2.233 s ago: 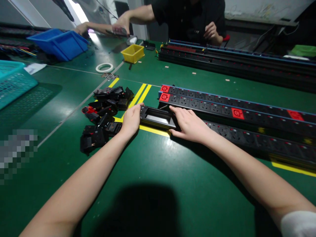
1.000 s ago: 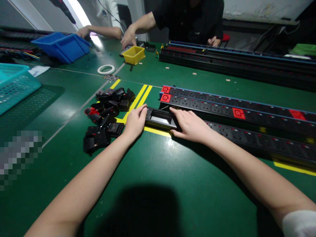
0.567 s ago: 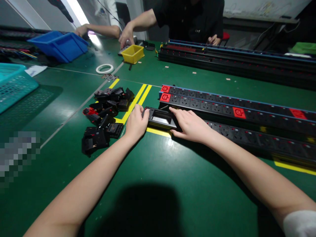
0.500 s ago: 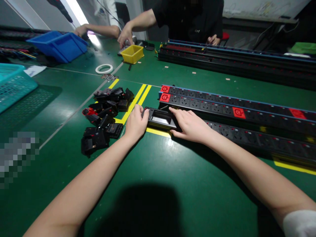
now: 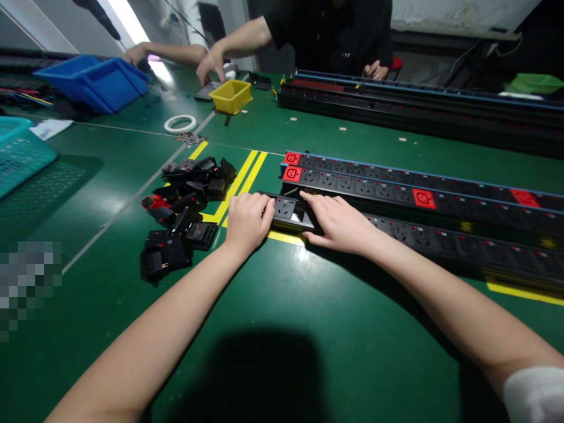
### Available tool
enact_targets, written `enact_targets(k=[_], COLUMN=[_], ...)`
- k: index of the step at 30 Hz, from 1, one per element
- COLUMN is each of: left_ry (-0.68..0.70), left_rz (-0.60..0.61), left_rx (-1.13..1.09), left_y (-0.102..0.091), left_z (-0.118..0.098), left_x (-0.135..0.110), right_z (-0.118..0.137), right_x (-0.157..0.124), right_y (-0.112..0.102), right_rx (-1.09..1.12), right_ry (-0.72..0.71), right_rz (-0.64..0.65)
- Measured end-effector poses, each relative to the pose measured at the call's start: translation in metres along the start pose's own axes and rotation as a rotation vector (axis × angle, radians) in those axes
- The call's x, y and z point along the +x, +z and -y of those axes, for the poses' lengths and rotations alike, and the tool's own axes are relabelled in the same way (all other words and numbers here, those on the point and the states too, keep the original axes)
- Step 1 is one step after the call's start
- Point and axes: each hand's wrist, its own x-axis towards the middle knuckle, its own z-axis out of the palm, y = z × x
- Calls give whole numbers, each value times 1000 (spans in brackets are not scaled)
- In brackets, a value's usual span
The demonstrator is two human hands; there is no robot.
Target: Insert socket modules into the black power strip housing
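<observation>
A black power strip (image 5: pixel 288 225) lies across the yellow floor tape on the green bench, nearest me in a group of strips. My left hand (image 5: pixel 249 220) is closed at its left end, thumb against a black socket module (image 5: pixel 284 207) seated in the channel; its fingertips are partly hidden. My right hand (image 5: pixel 337 222) grips the same strip further right, thumb on the near side and fingers over the far side. Between the module and my right hand shows a short open gap in the channel. Left of my left hand lies a pile of loose black socket modules (image 5: pixel 167 244).
Two finished-looking strips with red sockets (image 5: pixel 291 174) lie just behind. Further back are a tape roll (image 5: pixel 180 124), a yellow bin (image 5: pixel 230 97), a blue bin (image 5: pixel 94 85) and a teal basket (image 5: pixel 26 155). Co-workers' hands (image 5: pixel 211 64) work across the bench.
My left hand has moved slightly right along the strip, and the socket module has slid right, narrowing the open gap. My right hand has stayed in place.
</observation>
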Motion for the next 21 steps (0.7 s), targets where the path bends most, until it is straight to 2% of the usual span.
enact_targets(k=[4,9,15,21], left_ry=[112,265,198,225], left_rz=[-9,32,115,184], left_rx=[71,69,0,-22], left_y=[-1,0,1,-2], left_z=[-9,-8,-3,1], left_x=[-2,-2,2,5], right_z=[0,0,1,1], right_x=[0,0,0,0], right_y=[0,0,-1,1], right_rx=[12,18,16,16], right_ry=[-6,-4,-2,1], right_rz=[-3,0,-6,-26])
